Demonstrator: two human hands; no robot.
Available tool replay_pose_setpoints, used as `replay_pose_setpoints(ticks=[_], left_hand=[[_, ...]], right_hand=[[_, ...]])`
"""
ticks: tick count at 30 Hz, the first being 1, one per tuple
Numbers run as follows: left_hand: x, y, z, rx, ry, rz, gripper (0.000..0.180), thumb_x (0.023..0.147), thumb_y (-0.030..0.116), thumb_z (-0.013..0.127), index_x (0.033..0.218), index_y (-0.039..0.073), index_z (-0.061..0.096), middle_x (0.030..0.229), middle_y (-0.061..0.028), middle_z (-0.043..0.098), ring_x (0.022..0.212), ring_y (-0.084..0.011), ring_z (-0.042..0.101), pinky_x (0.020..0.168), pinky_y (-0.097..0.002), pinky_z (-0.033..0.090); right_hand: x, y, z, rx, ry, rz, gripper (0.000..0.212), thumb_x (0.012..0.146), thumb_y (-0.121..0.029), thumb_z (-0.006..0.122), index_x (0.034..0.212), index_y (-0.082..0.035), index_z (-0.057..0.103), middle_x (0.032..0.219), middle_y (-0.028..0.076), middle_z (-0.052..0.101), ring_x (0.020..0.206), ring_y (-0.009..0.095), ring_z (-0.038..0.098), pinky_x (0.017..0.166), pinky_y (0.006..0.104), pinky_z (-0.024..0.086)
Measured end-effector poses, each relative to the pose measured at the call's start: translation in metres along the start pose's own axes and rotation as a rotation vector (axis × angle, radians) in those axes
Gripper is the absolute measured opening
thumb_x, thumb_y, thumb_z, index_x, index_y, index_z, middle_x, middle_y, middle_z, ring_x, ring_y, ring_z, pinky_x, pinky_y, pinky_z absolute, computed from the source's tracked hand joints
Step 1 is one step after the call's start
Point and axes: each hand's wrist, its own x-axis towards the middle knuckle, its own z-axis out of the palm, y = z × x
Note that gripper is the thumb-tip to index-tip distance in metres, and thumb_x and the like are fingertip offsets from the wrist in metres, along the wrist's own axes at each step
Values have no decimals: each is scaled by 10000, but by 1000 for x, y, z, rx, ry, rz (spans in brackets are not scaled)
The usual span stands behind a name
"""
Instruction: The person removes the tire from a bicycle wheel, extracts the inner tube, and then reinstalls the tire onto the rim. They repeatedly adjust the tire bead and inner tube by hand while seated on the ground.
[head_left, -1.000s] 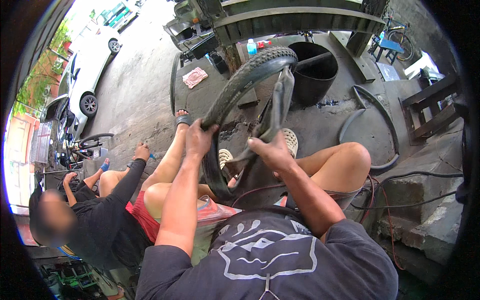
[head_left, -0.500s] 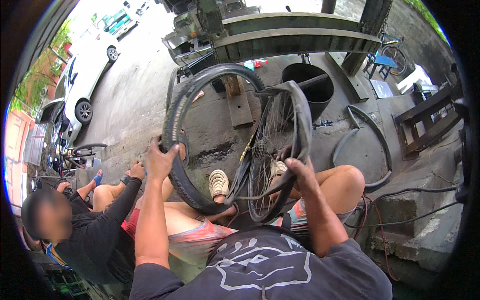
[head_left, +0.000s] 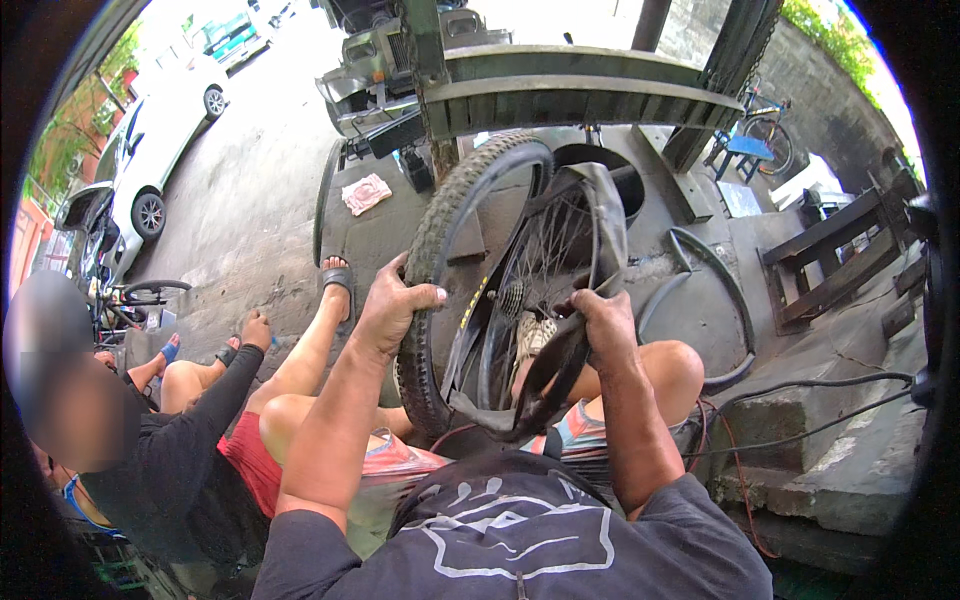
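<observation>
A knobby bicycle tyre stood tilted above the seated person's lap, well clear of the ground's edges, its tread turned to the left. On its right hung a limp, flattened black inner tube, looping down toward the tyre's lower end; whether the two were joined there could not be told. Beyond them, between the person's legs, showed a spoked bicycle wheel with a rear cassette at its hub.

The left hand was clamped on the tyre's left side, thumb across it and fingers mostly hidden. The right hand was closed round the tube, thumb uppermost. A cream clog showed behind the wheel.

Just past the tyre stood a black drum. On the ground, a bent rubber strip curved near the right-hand edge, beside a concrete ledge crossed by a black hose. A pink cloth lay beyond the left hand. To the left sat a co-worker in a black long-sleeved top. Toward the ground's far right corner stood a blue stool and a parked bicycle; along the left edge, a white car.
</observation>
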Motion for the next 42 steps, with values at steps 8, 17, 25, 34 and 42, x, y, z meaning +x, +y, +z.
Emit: replay_pose_setpoints(ticks=[8, 17, 25, 34, 42], left_hand=[[10, -8, -36, 15, 307, 52, 526, 778, 69, 798, 1260, -68, 639, 1022, -108, 739, 785, -184, 697, 710, -325, 592], [-23, -9, -33, 36, 89, 134, 822, 732, 87, 858, 1480, -61, 550, 1208, -101, 709, 1043, -200, 693, 974, -332, 564], [-45, -25, -48, 155, 169, 198, 992, 688, 82, 860, 1584, -55, 455, 1359, -134, 660, 1220, -249, 638, 1098, -353, 498], [-76, -30, -63, 577, 452, 324, 1026, 783, 143, 879, 1624, -82, 337, 1521, -291, 565, 1419, -379, 571, 1213, -439, 439], [-84, -30, -96, 702, 564, 197, 1096, 784, 113, 878, 1667, -61, 253, 1592, -320, 491, 1490, -400, 505, 1254, -425, 391]], right_hand=[[-60, -116, -20, 211, -35, -279, 373, 832, -179, 793, 1131, 23, 699, 919, 93, 736, 761, 210, 729, 756, 363, 639], [-78, -170, -7, -25, -112, -352, 580, 895, -385, 859, 1243, 41, 678, 892, 55, 669, 868, 220, 719, 855, 486, 655], [-58, -159, -7, 94, -211, -270, 469, 923, -266, 804, 1237, 58, 676, 938, 108, 698, 819, 242, 733, 836, 462, 668], [-10, -82, 30, -57, -313, -248, 430, 875, -272, 816, 1151, 41, 712, 937, 74, 743, 766, 184, 717, 739, 340, 608], [-10, -27, 47, -100, -419, -295, 422, 921, -290, 809, 1163, 43, 718, 1011, 73, 757, 875, 158, 696, 820, 322, 562]])
